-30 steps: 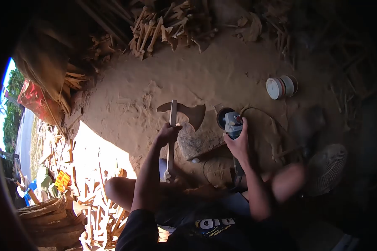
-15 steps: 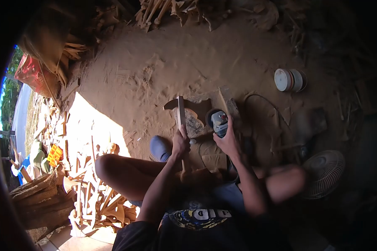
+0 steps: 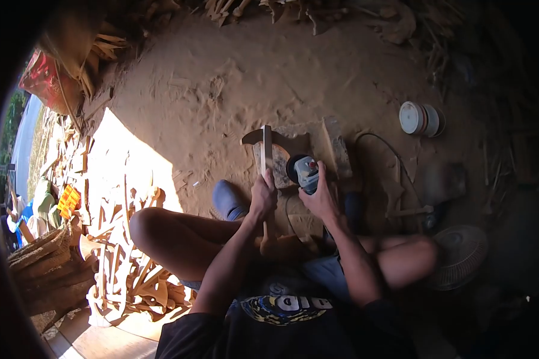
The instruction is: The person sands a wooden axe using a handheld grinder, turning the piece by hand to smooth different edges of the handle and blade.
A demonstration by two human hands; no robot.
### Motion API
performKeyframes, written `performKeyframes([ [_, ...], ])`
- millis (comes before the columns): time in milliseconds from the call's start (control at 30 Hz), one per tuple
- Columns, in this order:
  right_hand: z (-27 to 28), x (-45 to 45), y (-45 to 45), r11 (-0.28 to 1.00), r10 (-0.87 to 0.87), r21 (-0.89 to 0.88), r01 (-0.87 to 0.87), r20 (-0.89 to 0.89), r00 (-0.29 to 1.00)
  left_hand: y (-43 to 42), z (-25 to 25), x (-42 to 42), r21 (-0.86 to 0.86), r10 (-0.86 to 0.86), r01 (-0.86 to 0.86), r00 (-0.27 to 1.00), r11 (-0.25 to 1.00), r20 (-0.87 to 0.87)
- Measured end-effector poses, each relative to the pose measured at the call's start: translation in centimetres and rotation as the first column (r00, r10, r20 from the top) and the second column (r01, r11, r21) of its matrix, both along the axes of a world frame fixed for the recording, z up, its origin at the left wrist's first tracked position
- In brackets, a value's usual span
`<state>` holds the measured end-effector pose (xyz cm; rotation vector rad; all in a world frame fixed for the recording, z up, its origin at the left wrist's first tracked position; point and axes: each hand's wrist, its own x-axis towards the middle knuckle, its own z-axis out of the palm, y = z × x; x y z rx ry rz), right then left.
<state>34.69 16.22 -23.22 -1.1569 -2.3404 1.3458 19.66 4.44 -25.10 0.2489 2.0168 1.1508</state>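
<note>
Crescent-headed axe [image 3: 267, 149] stands out before me, my left grip [image 3: 263, 194] closed round its shaft below the blade [image 3: 253, 137] — likely to keep clear of the disc [image 3: 292, 169] — while my right hand [image 3: 319, 198] clasps the angle grinder [image 3: 307, 173] by its near end, probably for control.

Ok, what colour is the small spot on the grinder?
The small spot is red; head view.

Pale block letters [image 3: 304, 303] stand on the dark shirt [image 3: 329, 335], too unclear to read.
</note>
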Motion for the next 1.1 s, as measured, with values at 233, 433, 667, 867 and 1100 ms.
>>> performKeyframes([
  [233, 0.9, 1.3, -0.5, 0.998, -0.047, -0.027, 0.053, 0.183, 0.982, 0.0, -1.2, 0.3, 0.037, 0.003, 0.001, 0.995, 0.999, -0.102],
  [433, 1.9, 2.2, -1.3, 0.994, -0.098, -0.045, 0.102, 0.081, 0.992, -0.1, -1.7, 0.1, 0.061, -0.008, 0.017, 0.989, 0.998, -0.148],
  [667, 1.8, 0.3, -0.4, 0.999, -0.035, -0.034, 0.035, -0.002, 0.999, 0.0, -0.8, 0.3, 0.016, 0.003, -0.001, 0.996, 1.000, -0.089],
  [867, 1.0, 1.3, -0.1, 0.988, -0.054, -0.138, 0.062, 0.062, 0.997, 0.0, 0.4, 0.3, 0.018, -0.006, 0.007, 0.998, 1.000, -0.056],
  [1100, 4.6, 2.7, -0.7, 0.982, -0.125, -0.128, 0.137, 0.097, 0.987, -0.2, -0.1, -0.2, 0.014, -0.001, 0.001, 1.000, 1.000, -0.008],
])
